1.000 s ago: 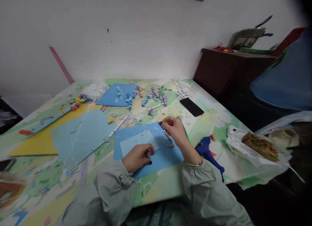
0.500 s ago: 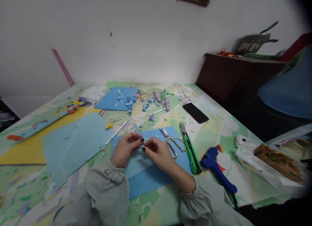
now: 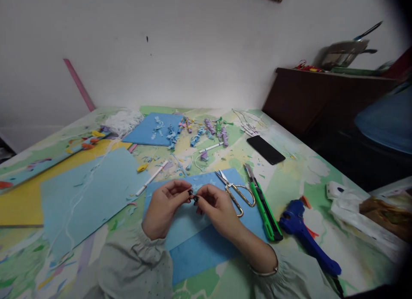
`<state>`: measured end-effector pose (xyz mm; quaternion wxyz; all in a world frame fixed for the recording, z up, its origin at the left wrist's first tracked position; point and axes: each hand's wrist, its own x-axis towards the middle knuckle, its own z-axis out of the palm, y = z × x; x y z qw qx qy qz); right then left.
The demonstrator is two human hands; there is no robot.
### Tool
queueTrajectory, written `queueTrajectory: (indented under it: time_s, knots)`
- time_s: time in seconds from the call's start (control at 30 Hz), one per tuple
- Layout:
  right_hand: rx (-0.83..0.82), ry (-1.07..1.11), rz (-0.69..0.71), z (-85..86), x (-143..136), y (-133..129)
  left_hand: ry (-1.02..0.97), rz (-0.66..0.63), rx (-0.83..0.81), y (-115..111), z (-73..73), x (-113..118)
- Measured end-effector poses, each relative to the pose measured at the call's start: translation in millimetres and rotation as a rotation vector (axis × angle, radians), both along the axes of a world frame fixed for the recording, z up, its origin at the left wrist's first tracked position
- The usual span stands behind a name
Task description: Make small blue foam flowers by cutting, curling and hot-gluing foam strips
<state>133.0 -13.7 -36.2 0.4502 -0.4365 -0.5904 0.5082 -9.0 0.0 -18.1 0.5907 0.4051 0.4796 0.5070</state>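
"Two hands, in the head view?"

"Yes, at the centre. The left hand (image 3: pixel 161 211) has thumb and forefinger pinched together; the right hand (image 3: pixel 220 211) is pinched too, fingertips almost meeting the left's."

"Gripping what?"

"I can't tell. Anything between them is hidden or too small."

"And beneath?"

"A pale sheet (image 3: pixel 180 232) lies over a blue sheet (image 3: pixel 193 260), lower centre."

"What could go wrong?"

"A tiny piece, if there is one, could slip from such a fine pinch and get lost among the scraps (image 3: pixel 131 208) left of centre. The sheets look loose, so a dragging wrist could skew them."

"Anything sharp?"

"The scissors (image 3: pixel 228 185) lie with blades parted, just beside the right hand. Reaching sideways without looking could nick a finger. Right of them is the cutter (image 3: pixel 264 211), metal end towards the top."

"And lower right?"

"The glue gun (image 3: pixel 307 239). A swinging right sleeve (image 3: pixel 294 269) could knock it."
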Motion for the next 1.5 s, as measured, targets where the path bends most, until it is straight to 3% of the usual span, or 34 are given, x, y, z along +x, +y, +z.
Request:
queueTrajectory:
  time_s: [0.67,1.07,1.5]
  knots:
    - [-0.037,0.102,-0.008,7.6,5,1,0.061,-0.02,0.057,-4,-5.2,2]
    - [-0.003,0.13,-0.017,9.1,7,0,0.196,-0.026,0.168,-12,7.9,6]
    - [0.002,0.124,0.013,6.9,10,1,0.196,-0.035,0.178,-11,7.3,5]
